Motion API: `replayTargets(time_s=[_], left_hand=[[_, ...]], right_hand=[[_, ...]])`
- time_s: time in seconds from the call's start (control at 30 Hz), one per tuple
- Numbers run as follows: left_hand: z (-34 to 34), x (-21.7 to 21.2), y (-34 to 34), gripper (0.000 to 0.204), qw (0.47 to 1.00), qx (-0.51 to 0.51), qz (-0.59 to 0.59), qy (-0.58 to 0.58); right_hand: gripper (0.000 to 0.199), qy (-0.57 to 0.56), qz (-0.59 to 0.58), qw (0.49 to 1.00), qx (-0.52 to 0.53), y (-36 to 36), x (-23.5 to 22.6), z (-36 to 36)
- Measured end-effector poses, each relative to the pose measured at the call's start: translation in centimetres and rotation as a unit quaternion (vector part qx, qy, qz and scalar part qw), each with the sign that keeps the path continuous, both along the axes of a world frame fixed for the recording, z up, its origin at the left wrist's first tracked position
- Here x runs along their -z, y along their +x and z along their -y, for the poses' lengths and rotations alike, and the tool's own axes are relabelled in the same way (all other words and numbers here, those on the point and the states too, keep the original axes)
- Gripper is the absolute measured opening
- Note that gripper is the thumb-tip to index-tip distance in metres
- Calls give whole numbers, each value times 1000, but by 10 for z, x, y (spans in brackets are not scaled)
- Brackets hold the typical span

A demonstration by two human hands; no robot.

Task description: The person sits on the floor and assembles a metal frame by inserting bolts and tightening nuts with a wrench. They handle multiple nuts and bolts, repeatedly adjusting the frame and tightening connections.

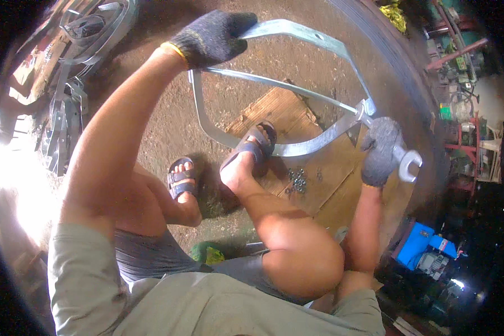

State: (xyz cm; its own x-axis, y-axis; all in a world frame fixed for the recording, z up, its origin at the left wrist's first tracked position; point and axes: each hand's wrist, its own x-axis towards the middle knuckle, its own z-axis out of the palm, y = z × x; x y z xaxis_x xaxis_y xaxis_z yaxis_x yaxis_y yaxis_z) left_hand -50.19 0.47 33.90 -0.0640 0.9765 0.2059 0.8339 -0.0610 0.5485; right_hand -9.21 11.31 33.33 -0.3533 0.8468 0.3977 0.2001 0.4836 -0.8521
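In front of me a frame of bent flat metal strips [306, 148] is held up over the floor, its lower curve passing near my sandalled foot. My left hand [215, 39], in a dark knit glove with a yellow cuff, is closed around the frame's upper left side. My right hand [383, 147], in a grey glove, grips a combination wrench [410, 166]. The wrench's open jaw sticks out toward the lower right. Its other end meets the frame's right corner joint [365, 108]; whether it sits on a nut there I cannot tell.
A flattened cardboard sheet [341, 190] lies on the rough floor with a cluster of small nuts [298, 181] on it. More bent metal strips [67, 117] are piled at the left. On the right stand a blue machine [414, 246] and a red metal rack [470, 148].
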Motion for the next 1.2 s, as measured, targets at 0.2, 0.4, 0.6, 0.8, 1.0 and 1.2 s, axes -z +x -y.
replayTargets(time_s=[0.2, 0.4, 0.6, 0.8, 1.0, 1.2], left_hand=[[-5, 8, -8, 59, 1000, 0, 3, 16], [-15, 10, 3, 56, 999, 1, -10, 44], [-11, 3, 6, 52, 999, 3, 19, 36], [-15, -2, 18, 52, 998, -29, -60, 19], [-17, -4, 21, 54, 997, -68, -43, -4], [-14, 12, 6, 52, 996, -67, -53, 0]], right_hand=[[21, 186, -16, 982, -5, 16, 99, 49], [30, 158, 38, 986, -33, 29, 53, 35], [34, -14, -22, 997, -79, 35, -4, 17], [34, -97, 117, 986, -70, 1, -56, -28], [22, -150, 89, 985, 1, -14, -49, -38], [16, -16, 23, 997, 66, 22, 33, -7]])
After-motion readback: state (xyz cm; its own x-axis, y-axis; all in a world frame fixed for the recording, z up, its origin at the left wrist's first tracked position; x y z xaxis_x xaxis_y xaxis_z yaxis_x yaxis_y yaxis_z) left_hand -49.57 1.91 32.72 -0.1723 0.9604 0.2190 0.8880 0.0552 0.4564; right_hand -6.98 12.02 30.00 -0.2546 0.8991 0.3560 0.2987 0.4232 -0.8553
